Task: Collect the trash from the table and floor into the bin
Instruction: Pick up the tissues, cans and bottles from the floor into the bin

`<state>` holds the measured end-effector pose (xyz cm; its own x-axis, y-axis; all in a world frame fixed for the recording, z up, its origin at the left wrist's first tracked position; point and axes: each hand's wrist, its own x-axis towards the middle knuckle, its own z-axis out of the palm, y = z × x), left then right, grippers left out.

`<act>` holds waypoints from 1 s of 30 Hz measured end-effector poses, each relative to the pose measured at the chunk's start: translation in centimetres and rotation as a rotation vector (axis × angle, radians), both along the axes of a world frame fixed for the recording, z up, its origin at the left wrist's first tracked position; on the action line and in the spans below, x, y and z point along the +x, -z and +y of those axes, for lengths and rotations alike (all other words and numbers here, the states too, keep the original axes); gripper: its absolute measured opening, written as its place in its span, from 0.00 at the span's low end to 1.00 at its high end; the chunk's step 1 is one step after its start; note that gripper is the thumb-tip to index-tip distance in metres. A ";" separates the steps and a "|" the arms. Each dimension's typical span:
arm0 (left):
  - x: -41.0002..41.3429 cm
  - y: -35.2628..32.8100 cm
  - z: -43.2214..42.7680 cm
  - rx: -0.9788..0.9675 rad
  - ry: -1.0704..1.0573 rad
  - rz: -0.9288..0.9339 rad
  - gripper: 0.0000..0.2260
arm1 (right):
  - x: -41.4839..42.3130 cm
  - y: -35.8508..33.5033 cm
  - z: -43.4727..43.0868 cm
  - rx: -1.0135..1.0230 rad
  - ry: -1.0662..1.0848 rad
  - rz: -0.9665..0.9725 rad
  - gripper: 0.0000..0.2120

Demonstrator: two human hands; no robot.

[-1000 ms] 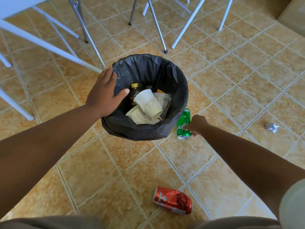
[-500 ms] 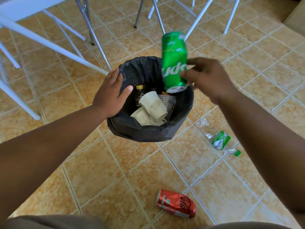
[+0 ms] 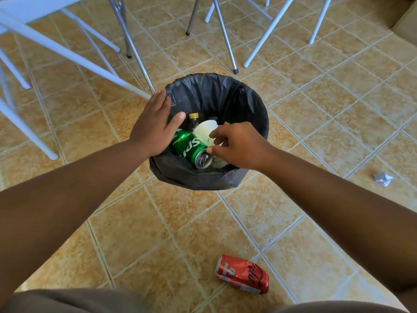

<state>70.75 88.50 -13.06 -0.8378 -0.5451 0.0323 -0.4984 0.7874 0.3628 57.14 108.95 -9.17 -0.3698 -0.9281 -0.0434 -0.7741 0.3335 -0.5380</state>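
A round bin lined with a black bag stands on the tiled floor. My left hand grips its near-left rim, thumb inside and fingers outside. A green soda can lies on its side inside the bin on top of a white paper cup, beside a dark bottle with a yellow cap. My right hand hovers over the bin with fingers spread, its fingertips right at the can's top end. A red soda can lies on the floor near my feet. A crumpled foil scrap lies at the right.
White table legs slant across the left, one ending close to the bin's left rim. Metal and white chair legs stand just behind the bin. A brown box corner sits at the far right.
My right hand carried the green can from the floor up over the bin; the can now lies inside and the fingers have spread. My left hand stayed on the rim.
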 end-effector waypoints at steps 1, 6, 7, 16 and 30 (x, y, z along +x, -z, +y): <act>0.0 0.0 0.0 -0.001 0.002 -0.005 0.39 | -0.2 0.2 0.3 -0.019 -0.007 0.009 0.22; 0.0 -0.1 0.0 -0.003 -0.004 -0.020 0.40 | -0.5 0.8 1.2 -0.137 -0.015 0.033 0.18; 0.0 -0.1 0.0 -0.005 -0.004 -0.023 0.40 | -0.5 0.7 1.3 -0.176 -0.014 0.026 0.16; 0.0 -0.1 0.0 -0.003 0.004 -0.005 0.40 | 2.6 -1.4 3.6 -0.461 -0.336 0.070 0.09; 0.0 0.1 -0.2 -0.021 0.001 -0.023 0.37 | 10.6 15.6 13.1 0.573 -1.106 0.388 0.35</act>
